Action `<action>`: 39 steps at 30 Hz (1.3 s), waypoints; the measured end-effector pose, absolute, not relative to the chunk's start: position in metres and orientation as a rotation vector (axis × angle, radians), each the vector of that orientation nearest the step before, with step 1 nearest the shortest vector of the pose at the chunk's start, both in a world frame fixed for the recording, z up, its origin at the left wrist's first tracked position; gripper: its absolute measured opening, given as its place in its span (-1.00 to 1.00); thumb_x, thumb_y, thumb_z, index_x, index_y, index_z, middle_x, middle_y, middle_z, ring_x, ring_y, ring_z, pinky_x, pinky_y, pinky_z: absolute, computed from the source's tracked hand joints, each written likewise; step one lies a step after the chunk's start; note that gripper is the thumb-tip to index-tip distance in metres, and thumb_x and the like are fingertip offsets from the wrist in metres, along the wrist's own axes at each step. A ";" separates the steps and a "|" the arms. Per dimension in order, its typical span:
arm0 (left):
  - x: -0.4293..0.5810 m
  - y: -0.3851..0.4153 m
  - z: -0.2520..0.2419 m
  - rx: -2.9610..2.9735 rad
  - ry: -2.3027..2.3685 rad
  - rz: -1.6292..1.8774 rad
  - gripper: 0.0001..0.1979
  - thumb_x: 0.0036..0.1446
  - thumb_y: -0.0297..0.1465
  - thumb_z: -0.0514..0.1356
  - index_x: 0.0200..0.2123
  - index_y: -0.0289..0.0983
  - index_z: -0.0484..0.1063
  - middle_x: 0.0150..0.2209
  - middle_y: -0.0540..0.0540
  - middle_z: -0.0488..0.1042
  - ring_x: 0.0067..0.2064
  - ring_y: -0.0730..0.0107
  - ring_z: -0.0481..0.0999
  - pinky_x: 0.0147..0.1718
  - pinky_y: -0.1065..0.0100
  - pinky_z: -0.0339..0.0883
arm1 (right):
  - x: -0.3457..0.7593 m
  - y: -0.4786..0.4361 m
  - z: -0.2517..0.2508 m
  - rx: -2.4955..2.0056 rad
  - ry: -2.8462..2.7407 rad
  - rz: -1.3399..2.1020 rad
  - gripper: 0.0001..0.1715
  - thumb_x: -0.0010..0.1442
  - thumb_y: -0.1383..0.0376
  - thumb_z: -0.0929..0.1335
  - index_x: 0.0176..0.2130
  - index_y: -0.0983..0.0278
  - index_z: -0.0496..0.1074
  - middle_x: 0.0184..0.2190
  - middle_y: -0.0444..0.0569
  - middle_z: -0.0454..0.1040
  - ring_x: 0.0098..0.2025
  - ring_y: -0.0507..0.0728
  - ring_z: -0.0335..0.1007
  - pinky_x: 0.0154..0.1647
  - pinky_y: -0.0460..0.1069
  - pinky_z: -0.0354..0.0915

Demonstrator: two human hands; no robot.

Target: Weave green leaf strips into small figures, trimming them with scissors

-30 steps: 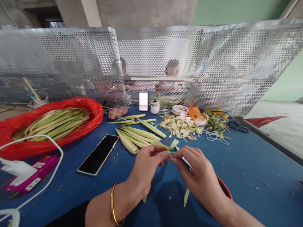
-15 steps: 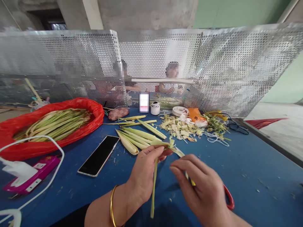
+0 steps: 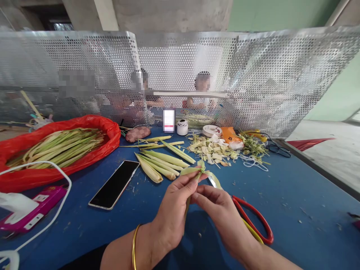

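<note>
My left hand (image 3: 176, 202), with a gold bangle at its wrist, pinches a knotted green leaf strip (image 3: 201, 168) between thumb and fingers. Loose ends fan out left and right of the small knot, and one tail hangs below the hand. My right hand (image 3: 218, 210) is closed, thumb against fingers, at that hanging tail just under the left fingertips. Scissors (image 3: 266, 225) with red and yellow handles lie on the table partly beneath my right hand. Several pale green leaf bundles (image 3: 165, 159) rest just beyond my left hand.
A dark-screened phone (image 3: 114, 184) lies left of my hands. Behind it is a red bag (image 3: 112, 131) of long leaves, near a purple power strip (image 3: 53, 197) with a white cable. Leaf scraps (image 3: 208, 150), a tape roll (image 3: 212, 131) and an orange packet (image 3: 231, 137) sit before a perforated metal screen (image 3: 174, 60).
My right hand has moved left and in to the strip under my left fingers, uncovering more of the scissors. The knot now stands more upright, and the view has shifted slightly.
</note>
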State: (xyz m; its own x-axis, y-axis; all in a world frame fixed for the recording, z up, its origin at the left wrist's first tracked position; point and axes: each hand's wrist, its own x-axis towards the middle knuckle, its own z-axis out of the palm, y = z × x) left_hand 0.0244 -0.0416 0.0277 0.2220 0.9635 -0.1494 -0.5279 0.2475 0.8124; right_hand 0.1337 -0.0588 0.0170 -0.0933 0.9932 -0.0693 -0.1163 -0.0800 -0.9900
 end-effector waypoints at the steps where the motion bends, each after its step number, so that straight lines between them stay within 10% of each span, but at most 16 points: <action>1: 0.025 -0.042 0.028 0.709 0.750 1.163 -0.77 0.07 -0.41 0.29 -0.16 -0.24 0.60 -0.09 -0.12 0.59 0.07 0.23 0.47 0.10 0.32 0.25 | 0.134 -0.059 0.017 -1.139 -1.162 1.373 -0.65 0.01 0.06 0.47 -0.37 0.31 0.56 -0.40 0.00 0.57 -0.27 0.19 0.46 -0.18 0.03 0.33; 14: 0.024 -0.039 0.029 0.643 0.880 1.160 -0.83 -0.19 -0.45 0.42 -0.40 -0.29 0.62 -0.42 -0.06 0.61 -0.31 0.40 0.55 -0.20 0.42 0.38 | 0.137 -0.058 0.010 -1.173 -1.408 1.171 -0.74 0.13 0.17 0.33 -0.47 0.29 0.40 -0.48 -0.08 0.39 -0.38 0.09 0.24 -0.35 -0.03 0.23; 39: 0.019 -0.034 0.029 0.718 0.932 1.083 -0.82 -0.21 -0.43 0.45 -0.44 -0.32 0.60 -0.45 -0.09 0.61 -0.38 0.44 0.53 -0.35 0.48 0.36 | 0.142 -0.060 0.013 -1.129 -1.347 1.355 -0.79 0.09 0.23 0.30 -0.51 0.25 0.22 -0.52 -0.16 0.16 -0.39 0.06 0.12 -0.34 -0.04 0.10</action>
